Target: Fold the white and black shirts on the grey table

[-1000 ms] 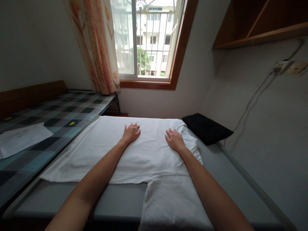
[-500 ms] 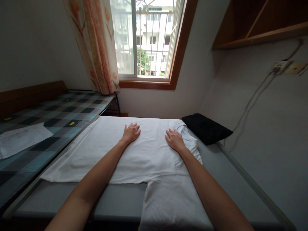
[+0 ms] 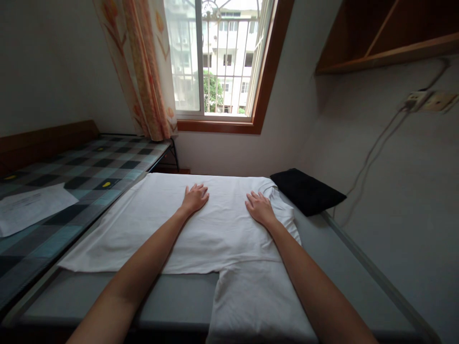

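Observation:
A white shirt (image 3: 222, 224) lies spread over the grey tabletop (image 3: 179, 298), one sleeve reaching down toward the near edge. My left hand (image 3: 195, 197) rests flat on the upper middle of the cloth, fingers apart. To its right, my right hand (image 3: 259, 207) lies palm down near the wrinkled collar end, its fingers also spread. Neither hand grips the fabric. A folded black cloth (image 3: 308, 192) sits beyond the collar end, at the right side of the table.
A bed with a checked cover (image 3: 122, 165) adjoins the left side, with a paper sheet (image 3: 36, 208) on it. A curtain (image 3: 147, 71) hangs beside the barred window. At right, cables run down from a wall socket (image 3: 416, 100), below a wooden shelf (image 3: 387, 55).

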Available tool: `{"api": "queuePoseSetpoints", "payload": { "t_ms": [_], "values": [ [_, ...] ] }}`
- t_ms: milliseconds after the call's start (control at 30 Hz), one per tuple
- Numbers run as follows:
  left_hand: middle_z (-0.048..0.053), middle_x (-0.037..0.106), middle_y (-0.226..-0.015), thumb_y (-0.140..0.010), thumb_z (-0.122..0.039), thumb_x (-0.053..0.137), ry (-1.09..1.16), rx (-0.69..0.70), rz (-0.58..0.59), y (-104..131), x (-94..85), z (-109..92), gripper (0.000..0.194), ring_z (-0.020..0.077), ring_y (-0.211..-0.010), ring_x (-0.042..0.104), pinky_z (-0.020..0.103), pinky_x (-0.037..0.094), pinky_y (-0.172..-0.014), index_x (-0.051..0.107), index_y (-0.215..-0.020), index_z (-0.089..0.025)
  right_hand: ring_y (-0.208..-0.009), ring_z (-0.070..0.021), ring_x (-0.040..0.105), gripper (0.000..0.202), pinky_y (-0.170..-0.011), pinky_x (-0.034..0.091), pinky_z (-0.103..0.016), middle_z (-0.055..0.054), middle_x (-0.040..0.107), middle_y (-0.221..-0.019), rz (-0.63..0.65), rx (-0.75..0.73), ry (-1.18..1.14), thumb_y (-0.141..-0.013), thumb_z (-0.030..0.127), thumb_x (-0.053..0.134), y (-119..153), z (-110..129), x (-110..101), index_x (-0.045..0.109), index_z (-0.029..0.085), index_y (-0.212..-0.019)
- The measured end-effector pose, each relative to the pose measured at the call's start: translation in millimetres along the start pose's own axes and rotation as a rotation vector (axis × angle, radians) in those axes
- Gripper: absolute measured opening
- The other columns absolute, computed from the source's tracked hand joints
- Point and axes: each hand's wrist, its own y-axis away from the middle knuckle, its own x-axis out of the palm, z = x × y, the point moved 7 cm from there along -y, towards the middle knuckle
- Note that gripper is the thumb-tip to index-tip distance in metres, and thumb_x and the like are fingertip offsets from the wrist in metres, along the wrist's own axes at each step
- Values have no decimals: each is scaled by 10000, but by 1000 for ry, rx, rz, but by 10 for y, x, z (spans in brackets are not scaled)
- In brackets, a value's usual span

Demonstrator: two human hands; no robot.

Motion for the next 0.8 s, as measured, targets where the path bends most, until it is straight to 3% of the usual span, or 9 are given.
{"api": "queuePoseSetpoints", "payload": {
  "t_ms": [800],
  "values": [
    [46,470,-1452,-923,-402,413,2,2,6,-8,18,20,385,294,-1374,339,591,206,-1117,586,-1243,-279,-1388,-297,291,491,-1099,252,-437,-51,400,-1501,1,-1,0,-957,386,338,-3,-1,8,480,210,-1392]
  ]
}}
